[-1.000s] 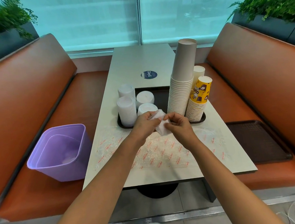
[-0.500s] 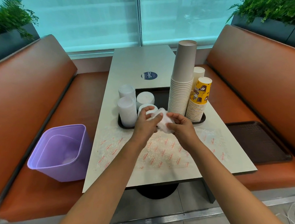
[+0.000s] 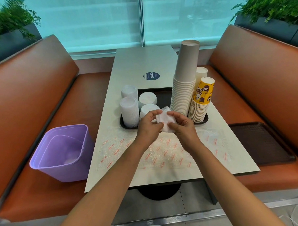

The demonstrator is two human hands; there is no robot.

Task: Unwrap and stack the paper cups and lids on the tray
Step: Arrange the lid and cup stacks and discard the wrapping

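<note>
A small white wrapped bundle of lids (image 3: 164, 119) is held above the table's middle, just in front of the black tray (image 3: 204, 119). My left hand (image 3: 149, 125) pinches its left side and my right hand (image 3: 183, 126) grips its right side. On the tray stand several white lid stacks (image 3: 129, 111) at the left, a tall stack of plain paper cups (image 3: 184, 82) and a shorter yellow printed cup stack (image 3: 201, 100) at the right. A third cup stack (image 3: 201, 73) shows behind them.
Clear bubble wrap with red print (image 3: 163, 151) lies flat on the table before the tray. A purple bin (image 3: 61, 152) sits on the left orange bench. A dark empty tray (image 3: 260, 142) lies on the right bench. Planters flank the window.
Both hands have lifted the white bundle slightly and turned it between them; the cup and lid stacks on the tray have not moved.
</note>
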